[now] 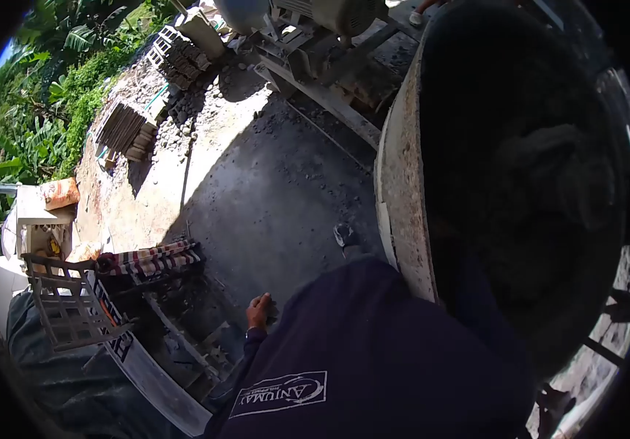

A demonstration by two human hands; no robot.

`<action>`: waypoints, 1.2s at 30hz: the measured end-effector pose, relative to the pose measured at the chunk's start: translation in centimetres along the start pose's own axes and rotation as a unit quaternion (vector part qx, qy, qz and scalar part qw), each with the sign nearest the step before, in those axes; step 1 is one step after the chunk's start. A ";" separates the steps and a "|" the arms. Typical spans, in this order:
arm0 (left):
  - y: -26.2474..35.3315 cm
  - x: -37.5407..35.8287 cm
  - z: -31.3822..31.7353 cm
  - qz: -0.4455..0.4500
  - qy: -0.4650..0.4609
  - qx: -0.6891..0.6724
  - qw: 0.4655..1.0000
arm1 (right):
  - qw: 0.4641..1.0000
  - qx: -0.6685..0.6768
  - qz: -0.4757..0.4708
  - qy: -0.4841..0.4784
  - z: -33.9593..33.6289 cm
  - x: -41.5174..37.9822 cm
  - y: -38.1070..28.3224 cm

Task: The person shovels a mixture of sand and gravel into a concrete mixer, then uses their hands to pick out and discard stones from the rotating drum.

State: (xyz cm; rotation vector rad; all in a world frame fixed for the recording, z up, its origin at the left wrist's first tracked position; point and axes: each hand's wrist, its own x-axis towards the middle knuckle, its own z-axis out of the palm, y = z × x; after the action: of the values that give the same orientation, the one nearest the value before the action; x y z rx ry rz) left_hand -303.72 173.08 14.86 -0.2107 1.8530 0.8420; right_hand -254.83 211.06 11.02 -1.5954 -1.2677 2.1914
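Observation:
My left hand (258, 311) hangs out from the dark blue sleeve, above the grey concrete floor (278, 190). Its fingers are loosely bent and slightly apart, and I see nothing held in them. On my right a large round drum (408, 175) with a pale, rough, crusted rim stands tilted close against my body. Its inside is in deep shadow, with only a faint greyish mass (549, 154) showing. My right sleeve runs toward the drum's dark mouth, where my right hand is lost in the dark.
A metal frame with machinery (322, 102) stands beyond the drum. My shoe (343, 235) is on the floor beside it. To the left are a slatted chair (73, 311), a striped cloth (150, 260) and an orange sack (61, 193). Stacked boards (124, 130) and loose stones lie farther off.

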 end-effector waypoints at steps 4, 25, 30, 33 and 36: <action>2.6 -1.0 -0.5 0.039 0.019 0.014 0.999 | 0.941 0.310 0.131 0.025 -1.0 2.4 5.1; 6.5 -2.1 3.0 0.027 -0.001 0.098 0.995 | 0.833 -0.550 0.037 0.055 3.7 0.7 -1.3; 1.9 1.2 1.2 0.037 -0.009 0.152 0.988 | 0.799 -0.596 0.077 0.005 5.6 -2.2 0.2; 2.4 1.6 1.6 0.036 -0.022 0.224 0.974 | 0.823 -0.561 0.089 -0.017 4.8 -4.4 -2.5; 4.6 0.7 1.6 0.029 -0.041 0.237 0.970 | 0.919 -0.363 0.148 -0.037 4.0 -7.4 -0.5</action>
State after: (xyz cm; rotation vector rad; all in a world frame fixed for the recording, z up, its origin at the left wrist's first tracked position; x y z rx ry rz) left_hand -305.13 177.60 15.99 0.1782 1.9308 0.4170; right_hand -255.25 205.05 16.96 -2.0724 -2.1729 2.0635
